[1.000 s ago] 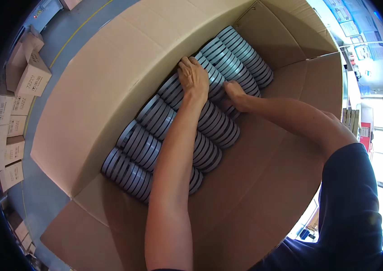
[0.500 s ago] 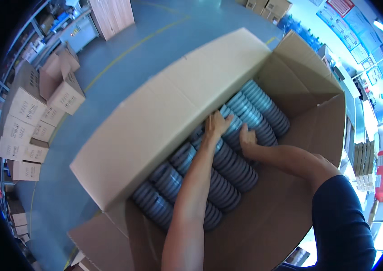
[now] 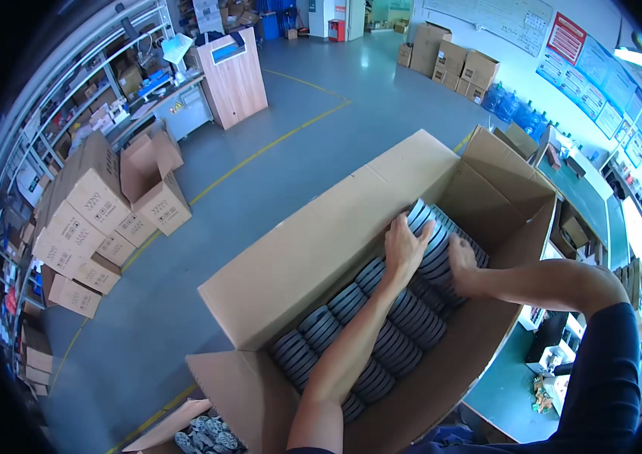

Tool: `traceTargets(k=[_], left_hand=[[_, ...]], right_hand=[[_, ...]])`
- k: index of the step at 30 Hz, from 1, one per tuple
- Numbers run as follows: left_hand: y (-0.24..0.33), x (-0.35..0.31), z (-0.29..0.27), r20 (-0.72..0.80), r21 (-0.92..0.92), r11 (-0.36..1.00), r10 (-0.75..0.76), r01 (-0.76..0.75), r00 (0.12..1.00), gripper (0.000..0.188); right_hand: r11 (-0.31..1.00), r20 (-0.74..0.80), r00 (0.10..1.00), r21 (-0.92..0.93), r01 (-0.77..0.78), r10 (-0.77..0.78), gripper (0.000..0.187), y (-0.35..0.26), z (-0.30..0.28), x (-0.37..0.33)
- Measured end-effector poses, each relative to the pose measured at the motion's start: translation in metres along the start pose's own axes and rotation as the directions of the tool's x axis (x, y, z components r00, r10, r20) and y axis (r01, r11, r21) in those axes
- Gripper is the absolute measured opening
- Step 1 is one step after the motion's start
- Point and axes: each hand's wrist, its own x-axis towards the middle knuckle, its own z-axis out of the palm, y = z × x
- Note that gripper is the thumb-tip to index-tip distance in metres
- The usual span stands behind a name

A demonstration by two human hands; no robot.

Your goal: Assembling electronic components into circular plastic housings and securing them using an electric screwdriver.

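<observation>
Grey discs (image 3: 434,248) clasped inside the carton (image 3: 321,250)!
Left hand (image 3: 406,248) and right hand (image 3: 465,268) grip them from either side, near the carton's far end.

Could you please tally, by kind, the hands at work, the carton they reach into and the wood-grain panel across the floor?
Bare hands: 2, left hand and right hand
Open carton with grey discs: 1
Wood-grain panel: 1
Total: 4

There are one left hand (image 3: 406,246), one right hand (image 3: 463,266), one large near carton (image 3: 313,242), at least five rows of grey discs (image 3: 399,348), and, far right, one whiteboard (image 3: 499,19) and at least four blue bottles (image 3: 509,106).
</observation>
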Motion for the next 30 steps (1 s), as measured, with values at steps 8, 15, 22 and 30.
traceTargets(k=[8,15,22,30], left_hand=[[0.215,0.001,-0.063,-0.156,0.159,0.778,0.627,-0.607,0.763,0.063],[0.321,-0.098,-0.020,0.026,0.270,0.409,0.902,-0.872,0.431,0.069],[0.324,-0.197,0.049,0.201,0.313,0.483,0.808,-0.818,0.554,0.066],[0.234,-0.263,0.127,0.349,-0.145,0.973,0.221,-0.181,0.911,0.061]], right_hand=[[0.474,0.081,0.872,0.861,0.182,-0.483,0.062,-0.062,-0.113,-0.066],[-0.218,-0.286,0.719,0.957,0.189,-0.633,0.048,0.012,-0.201,-0.090],[-0.149,-0.124,0.839,0.988,0.052,-0.529,0.056,0.141,-0.213,-0.072],[0.077,-0.040,0.964,0.995,0.062,-0.261,0.057,0.290,-0.147,-0.034]])
